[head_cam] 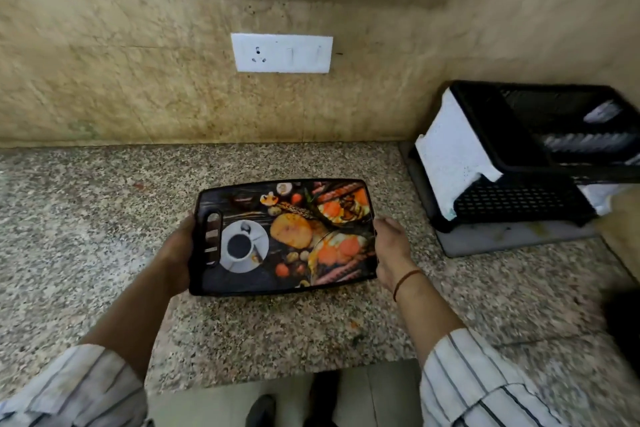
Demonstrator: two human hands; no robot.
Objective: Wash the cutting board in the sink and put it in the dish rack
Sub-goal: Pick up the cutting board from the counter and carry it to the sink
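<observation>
A black cutting board (284, 236) printed with food and a coffee cup is held level just above the speckled granite counter (104, 218). My left hand (178, 246) grips its left end, fingers showing through the handle slot. My right hand (393, 250) holds the right edge; a thin bracelet circles that wrist. The black dish rack (519, 163) with white side panels stands at the right on a grey mat (502, 236). No sink is in view.
A white socket and switch plate (282, 53) is on the tiled wall behind the counter. The counter's front edge runs below my arms, with floor and a shoe under it. A dark object (623, 319) sits at the far right.
</observation>
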